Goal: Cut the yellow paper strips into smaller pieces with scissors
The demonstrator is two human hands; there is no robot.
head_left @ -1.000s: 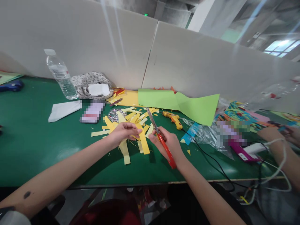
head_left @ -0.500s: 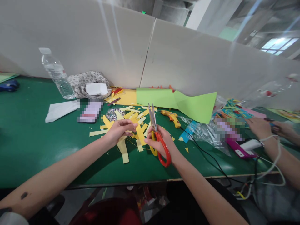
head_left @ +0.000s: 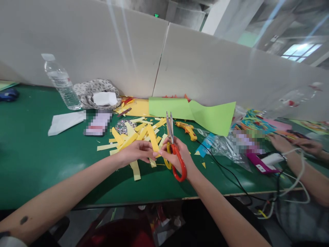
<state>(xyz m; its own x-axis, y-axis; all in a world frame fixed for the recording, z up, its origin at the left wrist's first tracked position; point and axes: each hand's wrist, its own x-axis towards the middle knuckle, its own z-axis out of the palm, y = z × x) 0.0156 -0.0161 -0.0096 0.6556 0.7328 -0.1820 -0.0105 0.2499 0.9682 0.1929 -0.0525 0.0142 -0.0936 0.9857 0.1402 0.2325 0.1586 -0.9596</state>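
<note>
A yellow paper strip (head_left: 153, 137) slants upward between my hands, its lower end pinched by my right hand (head_left: 177, 154). That same hand holds scissors (head_left: 179, 164) with one red and one yellow handle; their blades point up, slightly apart. My left hand (head_left: 140, 151) is closed at the strip's lower end, its fingertips touching the paper. Behind and below my left hand, pale and bright yellow strips (head_left: 128, 140) lie in a loose heap on the green table (head_left: 64, 164). A round piece with silvery specks (head_left: 123, 127) is partly under the heap.
At the left stand a water bottle (head_left: 61, 82), a spotted pouch (head_left: 96, 89) and a phone (head_left: 99, 123). A yellow glue gun (head_left: 187, 130), green paper (head_left: 213, 115) and clear plastic (head_left: 228, 149) lie right of centre. Another person's hands (head_left: 282, 144) are at the right, near a magenta power strip (head_left: 262, 164).
My left hand has moved right and down to the strip's lower end, beside my right hand. The strip now stands more clearly above the heap. The other person's hands have shifted.
</note>
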